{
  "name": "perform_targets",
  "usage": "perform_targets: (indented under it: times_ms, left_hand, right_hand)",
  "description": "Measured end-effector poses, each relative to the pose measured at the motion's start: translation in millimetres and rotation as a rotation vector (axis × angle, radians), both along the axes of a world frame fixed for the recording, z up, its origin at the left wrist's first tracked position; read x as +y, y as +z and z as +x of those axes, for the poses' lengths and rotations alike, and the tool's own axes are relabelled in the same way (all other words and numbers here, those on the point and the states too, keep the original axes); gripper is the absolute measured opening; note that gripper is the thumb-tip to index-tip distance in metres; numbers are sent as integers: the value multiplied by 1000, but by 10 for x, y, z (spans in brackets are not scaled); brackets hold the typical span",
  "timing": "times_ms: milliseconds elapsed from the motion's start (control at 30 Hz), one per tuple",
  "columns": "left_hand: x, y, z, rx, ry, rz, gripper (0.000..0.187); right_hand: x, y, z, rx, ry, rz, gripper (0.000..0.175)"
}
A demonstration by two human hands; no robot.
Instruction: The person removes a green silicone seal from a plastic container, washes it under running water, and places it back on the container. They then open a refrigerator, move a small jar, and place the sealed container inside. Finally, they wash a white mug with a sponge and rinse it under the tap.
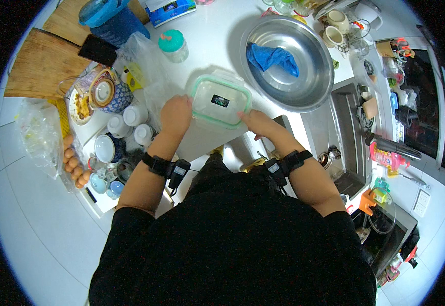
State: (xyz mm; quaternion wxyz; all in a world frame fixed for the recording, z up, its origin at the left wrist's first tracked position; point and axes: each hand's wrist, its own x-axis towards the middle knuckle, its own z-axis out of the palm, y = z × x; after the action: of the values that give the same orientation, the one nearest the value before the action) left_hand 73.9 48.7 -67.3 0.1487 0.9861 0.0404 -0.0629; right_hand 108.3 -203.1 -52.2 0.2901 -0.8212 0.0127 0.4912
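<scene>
Before me on the white counter is a clear rectangular food container with a pale green seal around its lid. A dark label with writing sits in the middle of the lid, and a clear flap sticks out along the far side. My left hand grips the left edge, its fingertips at the rim. At the near right corner, my right hand holds the rim with thumb and fingers. Just beyond it to the right stands a wide stainless steel basin with a crumpled blue cloth in it.
A teal-lidded jar stands behind the container. To the left are a plastic bag, several white cups, a patterned teapot and several eggs. A steel sink lies right, with a knife beyond.
</scene>
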Motion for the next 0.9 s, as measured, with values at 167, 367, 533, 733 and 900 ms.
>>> perform_targets:
  times_ms: [167, 367, 533, 733, 900]
  left_hand:
    - [35, -18, 69, 104, 21, -91, 26]
    - [191, -126, 234, 130, 64, -178, 28]
    - [285, -166, 406, 160, 83, -551, 39]
    - [100, 52, 267, 82, -8, -81, 43]
    - [17, 177, 179, 51, -37, -174, 40]
  right_hand:
    - [-155, -187, 97, 161, 22, 171, 69]
    - [-143, -152, 63, 26, -161, 110, 61]
    - [-35, 37, 33, -211, -246, -72, 66]
    - [155, 135, -77, -331, 71, -347, 65]
    - [85, 125, -45, -286, 132, -262, 57]
